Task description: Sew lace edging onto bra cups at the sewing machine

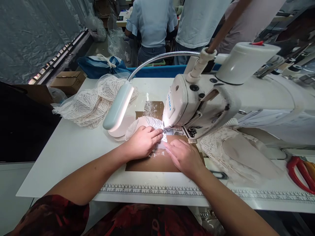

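- Under the head of the white sewing machine point(182, 101), a small piece of white lace point(150, 124) lies flat on the desk point(73, 147), its near edge fed toward the needle area, where the machine's light falls brightest
- The left hand point(142, 142) rests palm down on the lace, fingers stretched flat and together, tips just beside the presser foot; it grips nothing, and seemingly presses the fabric so that it stays smooth
- The right hand point(183, 157) lies flat too, fingers extended toward the left hand's tips, touching the near edge of the lace from the other side; the two hands bracket the cloth, probably to steer it straight
- A brown taped patch point(157, 162) on the desk lies beneath both hands and the lace
- A gooseneck lamp point(118, 106) bends down from behind the machine, its long head hanging just left of the work
- A loose heap of lace point(91, 101) sits at the far left of the desk, well apart from the hands; more lace pieces point(236, 154) lie to the right under the machine's arm
- A printed ruler strip point(152, 190) runs along the near edge of the desk
- Red-handled scissors point(300, 172) lie at the far right
- Beyond the desk, other people in light shirts point(152, 23) stand with their backs turned; none of their hands come near the work
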Demonstrator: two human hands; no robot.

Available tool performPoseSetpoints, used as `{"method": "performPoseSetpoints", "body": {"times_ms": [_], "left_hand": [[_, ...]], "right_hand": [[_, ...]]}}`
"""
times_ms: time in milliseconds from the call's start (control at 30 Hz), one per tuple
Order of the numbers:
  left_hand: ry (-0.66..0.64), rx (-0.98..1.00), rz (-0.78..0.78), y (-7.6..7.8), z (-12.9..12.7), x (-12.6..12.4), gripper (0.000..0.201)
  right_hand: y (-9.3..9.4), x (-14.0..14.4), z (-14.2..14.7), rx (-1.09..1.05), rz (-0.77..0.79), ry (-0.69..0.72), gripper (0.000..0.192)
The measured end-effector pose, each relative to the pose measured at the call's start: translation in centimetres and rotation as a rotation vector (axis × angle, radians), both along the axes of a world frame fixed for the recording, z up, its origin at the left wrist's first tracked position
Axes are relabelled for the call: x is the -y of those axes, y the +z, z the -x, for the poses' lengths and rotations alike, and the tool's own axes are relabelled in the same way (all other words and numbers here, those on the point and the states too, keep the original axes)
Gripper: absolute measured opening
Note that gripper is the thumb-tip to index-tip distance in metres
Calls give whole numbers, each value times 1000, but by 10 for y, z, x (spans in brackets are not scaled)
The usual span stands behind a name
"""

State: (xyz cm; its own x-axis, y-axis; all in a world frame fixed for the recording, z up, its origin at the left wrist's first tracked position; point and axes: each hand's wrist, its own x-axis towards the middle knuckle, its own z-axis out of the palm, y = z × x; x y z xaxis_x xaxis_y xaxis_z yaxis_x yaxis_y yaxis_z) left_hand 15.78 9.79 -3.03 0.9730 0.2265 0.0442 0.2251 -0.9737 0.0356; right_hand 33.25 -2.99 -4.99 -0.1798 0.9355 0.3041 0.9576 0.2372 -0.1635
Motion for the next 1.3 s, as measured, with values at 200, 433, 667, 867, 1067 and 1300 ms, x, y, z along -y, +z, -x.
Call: {"method": "performPoseSetpoints", "body": {"times_ms": [200, 433, 667, 867, 1067, 1300], "left_hand": [[5, 25, -11, -4, 1, -3, 44], [72, 96, -42, -11, -1, -11, 40], [170, 208, 42, -17, 2, -17, 41], [195, 291, 92, -17, 7, -16, 40], [260, 319, 94, -13, 10, -14, 43], [298, 344, 99, -13, 15, -23, 27]], "right_hand": [[3, 0, 1, -23, 32, -5, 32], [6, -7, 6, 1, 109, -54, 37], [9, -6, 6, 25, 173, -41, 39], [21, 0, 0, -81, 238, 7, 40], [52, 42, -20, -59, 301, 20, 35], [37, 92, -49, 106, 149, 3, 30]]}}
